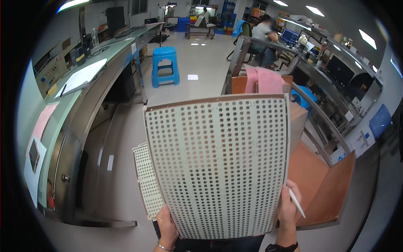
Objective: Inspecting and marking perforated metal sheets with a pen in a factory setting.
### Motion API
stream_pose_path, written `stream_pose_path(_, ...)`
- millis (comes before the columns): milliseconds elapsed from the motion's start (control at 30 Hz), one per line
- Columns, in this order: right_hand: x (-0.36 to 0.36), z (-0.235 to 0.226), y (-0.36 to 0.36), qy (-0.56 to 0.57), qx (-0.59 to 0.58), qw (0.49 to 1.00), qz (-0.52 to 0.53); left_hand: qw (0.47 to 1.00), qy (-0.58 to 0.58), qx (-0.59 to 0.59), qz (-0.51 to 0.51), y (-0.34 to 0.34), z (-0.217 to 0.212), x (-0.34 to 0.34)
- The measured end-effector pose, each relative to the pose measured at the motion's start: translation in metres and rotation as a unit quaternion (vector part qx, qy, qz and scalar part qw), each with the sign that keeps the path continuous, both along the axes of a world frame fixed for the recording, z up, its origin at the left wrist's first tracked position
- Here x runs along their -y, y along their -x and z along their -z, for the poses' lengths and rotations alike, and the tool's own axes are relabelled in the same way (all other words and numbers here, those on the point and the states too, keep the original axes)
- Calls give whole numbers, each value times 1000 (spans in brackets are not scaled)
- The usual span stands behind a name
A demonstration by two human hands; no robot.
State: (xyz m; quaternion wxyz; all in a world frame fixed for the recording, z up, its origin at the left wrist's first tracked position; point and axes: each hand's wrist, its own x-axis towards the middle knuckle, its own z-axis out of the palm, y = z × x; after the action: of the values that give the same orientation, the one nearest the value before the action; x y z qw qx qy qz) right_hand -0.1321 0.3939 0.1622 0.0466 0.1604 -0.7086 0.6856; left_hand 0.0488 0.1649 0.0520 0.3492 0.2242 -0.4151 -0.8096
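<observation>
A large pale green-grey panel (219,168) with rows of round dark holes and a brown edge stands tilted up in front of me. My left hand (167,224) is closed on its lower left edge. My right hand (288,210) grips the lower right edge, and a slim white pen-like stick (297,203) is also held in it, pointing down to the right. Behind the panel's left side, a second perforated panel (147,180) shows partly; the large one hides the rest of it. The fingers behind the panel are hidden.
At left runs a long workbench (111,46) bearing papers (86,75) and a phone (34,151). A blue stool (165,65) stands ahead. On the right are a metal-framed rack with brown boards (329,191), a pink cloth (268,80) and a seated person (264,35) at a computer.
</observation>
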Motion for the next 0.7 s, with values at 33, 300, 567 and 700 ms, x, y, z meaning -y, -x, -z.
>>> stream_pose_path(33,-2,1,3,-7,-11,1000,-7,1000,-3,7,-1,1,-2,1)
stream_pose_path(300,-2,-10,10,-29,-24,999,-39,999,-22,22,17,4,-7,2)
stream_pose_path(567,3,-13,19,-8,-9,998,-68,998,-54,12,15,10,-22,4)
stream_pose_path(700,3,-15,26,7,-1,996,-89,997,-67,14,34,13,-30,5)
